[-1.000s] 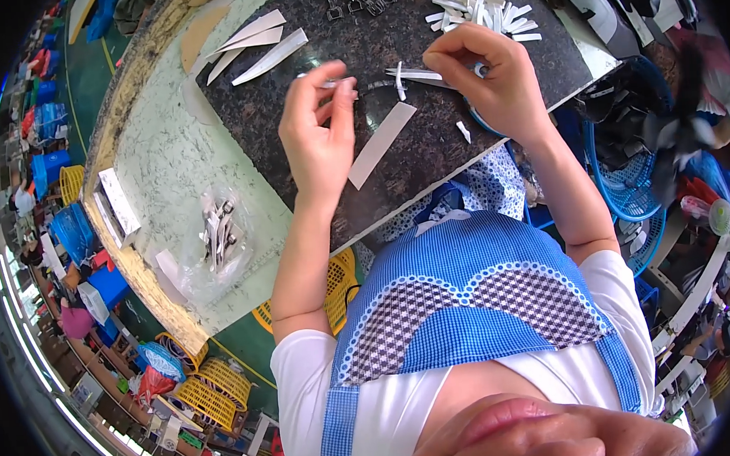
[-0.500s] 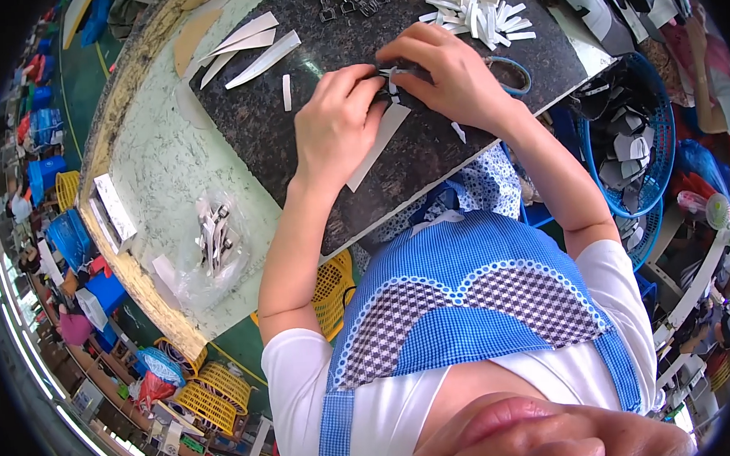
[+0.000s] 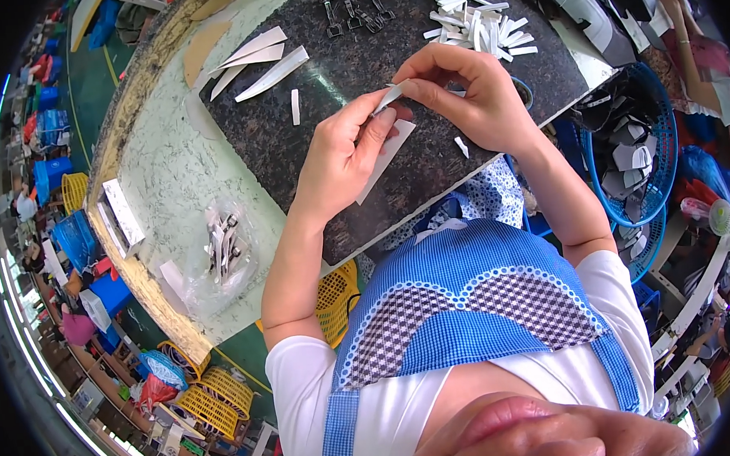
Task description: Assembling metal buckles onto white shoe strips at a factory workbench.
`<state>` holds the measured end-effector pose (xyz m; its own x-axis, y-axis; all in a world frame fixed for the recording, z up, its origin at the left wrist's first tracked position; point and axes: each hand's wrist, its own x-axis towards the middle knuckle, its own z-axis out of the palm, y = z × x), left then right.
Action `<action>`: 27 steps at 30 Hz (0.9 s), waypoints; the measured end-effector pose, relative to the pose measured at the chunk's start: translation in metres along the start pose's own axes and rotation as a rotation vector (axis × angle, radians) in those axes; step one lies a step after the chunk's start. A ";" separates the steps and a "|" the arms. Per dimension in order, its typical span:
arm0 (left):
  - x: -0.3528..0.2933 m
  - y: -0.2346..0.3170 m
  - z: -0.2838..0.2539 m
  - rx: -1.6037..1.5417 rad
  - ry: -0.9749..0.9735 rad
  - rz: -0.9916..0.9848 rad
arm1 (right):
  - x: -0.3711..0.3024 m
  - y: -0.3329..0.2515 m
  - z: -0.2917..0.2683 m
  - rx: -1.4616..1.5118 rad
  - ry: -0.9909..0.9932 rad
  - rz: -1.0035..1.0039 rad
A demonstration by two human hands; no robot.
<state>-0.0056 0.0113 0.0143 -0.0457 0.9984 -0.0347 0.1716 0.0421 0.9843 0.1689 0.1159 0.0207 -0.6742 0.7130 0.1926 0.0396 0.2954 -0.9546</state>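
A small white strip (image 3: 388, 99) is pinched between the fingertips of both my hands above the dark stone slab (image 3: 339, 150). My left hand (image 3: 346, 158) holds its near end with thumb and fingers closed. The thumb and forefinger of my right hand (image 3: 472, 96) close on its other end. Whether a buckle is threaded on it, I cannot tell, as fingers cover part of it. Under my left hand lies a longer pale strip (image 3: 388, 161) flat on the slab. A tiny white scrap (image 3: 461, 147) lies below my right wrist.
Several metal buckles (image 3: 356, 11) lie at the far edge, beside a heap of short white strips (image 3: 486, 24). Longer white pieces (image 3: 272, 73) are at the left, near a plastic bag of metal parts (image 3: 226, 251). A blue basket (image 3: 675, 138) of scraps stands right.
My fingers have come up off the slab, with the small white strip now showing between them. The right hand has opened away from the left a little.
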 end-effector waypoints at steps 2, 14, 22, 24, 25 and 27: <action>-0.001 0.006 -0.001 -0.032 -0.037 -0.117 | 0.000 -0.004 -0.003 -0.043 -0.009 -0.013; -0.005 0.007 -0.009 -0.367 -0.270 -0.243 | -0.010 -0.001 -0.018 0.403 -0.121 0.275; 0.009 0.003 0.011 -0.331 0.017 -0.193 | -0.034 -0.003 0.008 0.252 0.216 0.146; 0.013 0.005 0.015 -0.241 0.060 -0.141 | -0.038 -0.002 0.018 0.434 0.245 0.238; 0.016 0.010 0.020 -0.244 0.027 -0.128 | -0.043 0.000 0.016 0.467 0.262 0.265; 0.014 0.020 0.030 -0.305 0.073 -0.115 | -0.050 -0.011 0.015 0.570 0.301 0.339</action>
<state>0.0269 0.0268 0.0286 -0.1204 0.9818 -0.1472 -0.1406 0.1299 0.9815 0.1911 0.0671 0.0179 -0.4578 0.8747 -0.1591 -0.2350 -0.2917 -0.9272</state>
